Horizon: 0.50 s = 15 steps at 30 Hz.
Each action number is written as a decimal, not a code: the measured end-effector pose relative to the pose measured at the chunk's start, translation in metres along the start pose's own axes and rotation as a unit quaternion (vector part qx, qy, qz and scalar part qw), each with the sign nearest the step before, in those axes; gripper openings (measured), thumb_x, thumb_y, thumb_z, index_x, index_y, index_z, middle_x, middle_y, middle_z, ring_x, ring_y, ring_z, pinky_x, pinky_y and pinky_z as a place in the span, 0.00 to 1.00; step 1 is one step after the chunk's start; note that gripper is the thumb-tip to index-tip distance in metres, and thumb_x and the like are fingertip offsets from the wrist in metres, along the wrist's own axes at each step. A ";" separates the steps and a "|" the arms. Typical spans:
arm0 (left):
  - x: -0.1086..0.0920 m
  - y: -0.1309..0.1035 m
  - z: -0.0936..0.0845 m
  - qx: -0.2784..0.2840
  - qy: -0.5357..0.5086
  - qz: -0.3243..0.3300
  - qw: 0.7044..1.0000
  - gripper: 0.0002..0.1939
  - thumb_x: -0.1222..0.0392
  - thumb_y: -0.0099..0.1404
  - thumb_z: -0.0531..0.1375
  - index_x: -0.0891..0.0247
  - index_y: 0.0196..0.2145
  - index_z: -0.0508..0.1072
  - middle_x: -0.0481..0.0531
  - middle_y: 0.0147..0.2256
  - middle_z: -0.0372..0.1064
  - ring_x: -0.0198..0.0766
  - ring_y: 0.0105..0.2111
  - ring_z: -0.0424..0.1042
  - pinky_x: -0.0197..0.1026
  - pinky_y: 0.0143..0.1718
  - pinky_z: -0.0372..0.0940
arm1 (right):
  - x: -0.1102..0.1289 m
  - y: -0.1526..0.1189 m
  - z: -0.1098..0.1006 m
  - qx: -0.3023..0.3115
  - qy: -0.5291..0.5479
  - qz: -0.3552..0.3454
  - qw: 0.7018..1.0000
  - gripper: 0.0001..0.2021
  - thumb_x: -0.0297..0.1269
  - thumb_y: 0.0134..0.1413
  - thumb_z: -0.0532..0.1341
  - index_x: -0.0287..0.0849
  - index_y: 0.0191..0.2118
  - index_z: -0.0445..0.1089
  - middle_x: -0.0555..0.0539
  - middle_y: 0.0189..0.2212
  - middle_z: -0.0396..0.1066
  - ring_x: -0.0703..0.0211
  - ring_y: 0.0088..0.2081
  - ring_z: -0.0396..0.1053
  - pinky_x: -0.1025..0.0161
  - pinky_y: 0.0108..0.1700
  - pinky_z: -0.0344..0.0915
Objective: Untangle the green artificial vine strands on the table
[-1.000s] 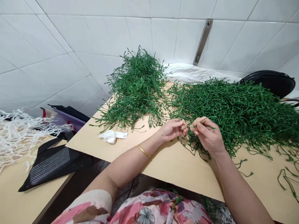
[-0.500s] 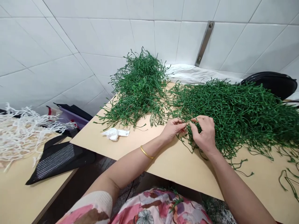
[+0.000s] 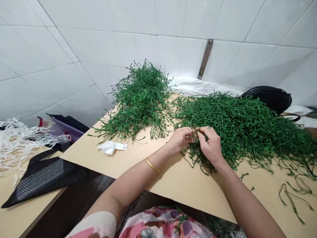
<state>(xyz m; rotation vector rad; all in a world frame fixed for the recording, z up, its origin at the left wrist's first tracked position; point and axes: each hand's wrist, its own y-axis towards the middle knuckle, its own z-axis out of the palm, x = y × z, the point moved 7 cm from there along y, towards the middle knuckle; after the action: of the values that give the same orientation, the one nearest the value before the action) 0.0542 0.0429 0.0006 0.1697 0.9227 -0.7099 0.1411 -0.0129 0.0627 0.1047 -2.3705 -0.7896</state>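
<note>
My left hand (image 3: 181, 139), with a gold bangle on its forearm, is closed in a pinch at the front edge of a large heap of green cords (image 3: 237, 122). Facing it, my right hand (image 3: 211, 144) pinches too, thumb against forefinger. Between the two sets of fingertips runs a thin green cord, mostly hidden by the fingers. Many cords in the heap have small knotted or forked ends. To the left stands a second pile of green cords (image 3: 143, 96), with some strands trailing between the piles.
A crumpled white tissue (image 3: 110, 147) lies on the tan tabletop (image 3: 158, 172). Behind the heap are a black bag (image 3: 269, 97) and white sheeting (image 3: 195, 85) along the tiled wall. White cords (image 3: 22, 142) and a black mesh piece (image 3: 42, 178) occupy another table at left.
The camera view has turned slightly right and up, so the scene sits further left and lower. My left hand's fingers have spread somewhat; both hands stay together at the same heap.
</note>
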 end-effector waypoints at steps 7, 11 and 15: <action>0.024 0.003 -0.020 -0.003 -0.066 -0.032 0.997 0.08 0.72 0.42 0.62 0.68 0.21 0.65 0.49 0.23 0.68 0.31 0.23 0.69 0.36 0.30 0.64 | -0.004 -0.012 0.016 0.046 0.042 -0.018 0.998 0.07 0.29 0.52 0.52 0.42 0.30 0.67 0.47 0.28 0.67 0.59 0.32 0.64 0.61 0.37 0.60; 0.024 0.002 -0.020 0.023 -0.054 -0.043 0.997 0.10 0.72 0.41 0.63 0.68 0.24 0.66 0.49 0.22 0.68 0.33 0.23 0.70 0.37 0.30 0.64 | -0.002 -0.010 0.017 0.058 0.082 -0.009 0.995 0.07 0.28 0.51 0.53 0.42 0.30 0.67 0.48 0.28 0.67 0.59 0.32 0.65 0.61 0.36 0.61; 0.019 -0.001 -0.018 0.021 -0.054 -0.049 0.997 0.10 0.69 0.43 0.64 0.67 0.23 0.65 0.49 0.21 0.68 0.33 0.21 0.69 0.38 0.28 0.63 | -0.001 -0.008 0.016 0.053 0.141 0.016 0.988 0.08 0.27 0.50 0.52 0.42 0.32 0.68 0.48 0.28 0.68 0.60 0.32 0.65 0.62 0.35 0.62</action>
<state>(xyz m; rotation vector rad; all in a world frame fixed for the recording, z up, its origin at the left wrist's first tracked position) 0.0487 0.0405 -0.0248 0.1227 0.8168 -0.8228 0.1320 -0.0109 0.0477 0.2077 -2.1386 -0.5909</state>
